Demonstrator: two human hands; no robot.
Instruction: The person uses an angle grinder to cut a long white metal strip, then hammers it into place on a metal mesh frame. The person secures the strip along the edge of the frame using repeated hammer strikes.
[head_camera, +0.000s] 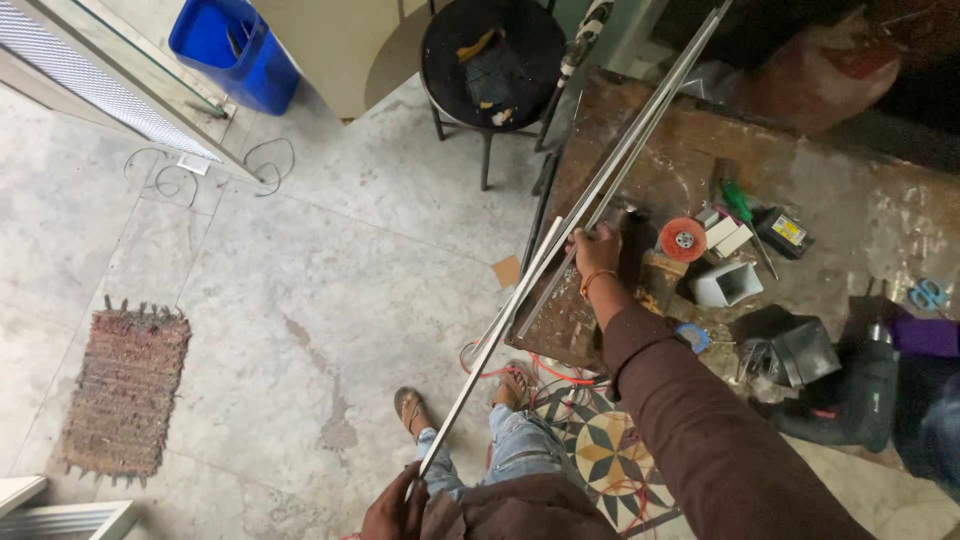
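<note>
I have a long, thin aluminium strip (520, 310) between my two hands, running from about 7 o'clock near my body up toward 1 o'clock, across the edge of the cluttered counter (880, 215). My left hand (395, 505) is at the bottom of the view, fingers closed around the strip's near end. My right hand (597, 248) is out at the counter's edge, fingers wrapped narrowly round the strip about midway along, beside a second bright metal length (655, 95) that lies alongside it and carries on toward 1 o'clock. To handle this well, I judge I should keep both grips firm but not twisting, since a piece this slender will probably bow or whip if one end drops. I would keep it flat against the counter edge under my right hand, so the edge bears the weight. The far end needs watching: it passes close to the black round stool (492, 55) at 12 o'clock. On the counter at 3 o'clock sit a red flap disc (684, 240), a green-handled screwdriver (738, 203) and a black power drill (850, 395), all near enough for a swinging strip to knock. My sandalled feet stand among red cable (545, 375) on the floor, so I would step carefully.
</note>
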